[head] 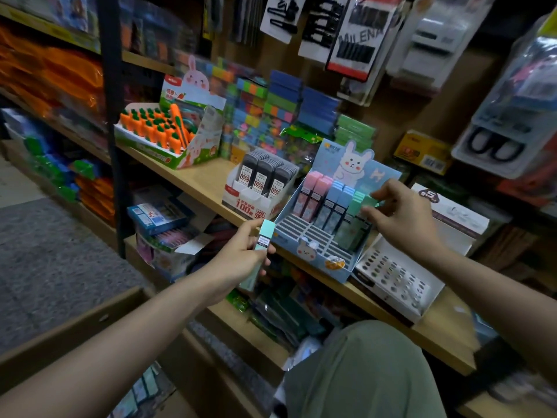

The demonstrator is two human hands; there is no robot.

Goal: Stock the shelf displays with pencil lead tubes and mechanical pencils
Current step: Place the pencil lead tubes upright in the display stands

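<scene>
My left hand [241, 251] grips several mint-green pencil lead tubes [262, 242] just in front of the shelf edge. A blue bunny display box [319, 257] sits on the wooden shelf [199, 182], holding pink, blue and green lead tubes [328, 200] in its back rows, with its front slots bare. My right hand [401, 215] reaches over the box's right side, fingertips pinching the top of a green tube [366, 203] in the back row. Left of it stands a white box of dark grey lead tubes [262, 176].
A carrot-themed display [156, 131] stands at the shelf's left. A white tray with round holes [391, 276] lies right of the bunny box. Stacked coloured packs [271, 110] fill the back. Hanging packets [349, 31] dangle above. My knee [361, 372] is below the shelf, a cardboard box [75, 327] at lower left.
</scene>
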